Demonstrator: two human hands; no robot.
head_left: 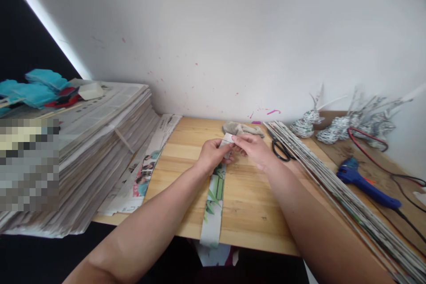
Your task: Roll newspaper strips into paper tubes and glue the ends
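Observation:
A long newspaper strip (213, 213) with green leaf print runs from the front edge of the wooden table up to both hands. My left hand (212, 154) pinches its far end, thumb on top. From the other side, my right hand (251, 147) grips the same end between thumb and fingers. A thin dark line crosses the paper there; whether it is a wire or a crease I cannot tell. Just beyond the fingers lies a crumpled grey cloth (244, 129). Black-handled scissors (281, 151) rest right of my right hand, partly under rolled paper sticks (319, 173).
A tall stack of newspapers (133, 111) stands at left, with blue pieces (41, 88) and a white block (91, 91) on top. At right are a blue glue gun (369, 186) with its cord, several woven paper figures (304, 124) and brown cardboard (369, 164). A wall (213, 44) closes the back.

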